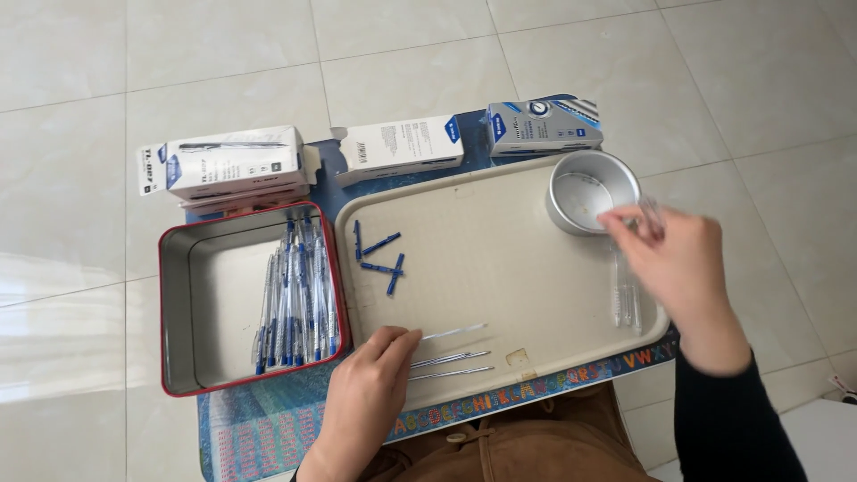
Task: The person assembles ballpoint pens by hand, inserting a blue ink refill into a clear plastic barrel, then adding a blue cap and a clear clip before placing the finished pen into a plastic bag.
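My left hand rests on the near edge of a beige tray, its fingertips touching thin pen refills that lie there. My right hand hovers at the tray's right side, pinching a clear pen barrel next to a round metal bowl. More clear barrels lie under that hand. Several blue pen caps are scattered at the tray's left end.
A red-rimmed metal tin at left holds several blue-capped pens. Three white and blue pen boxes stand along the far edge of a small patterned table. Tiled floor surrounds it.
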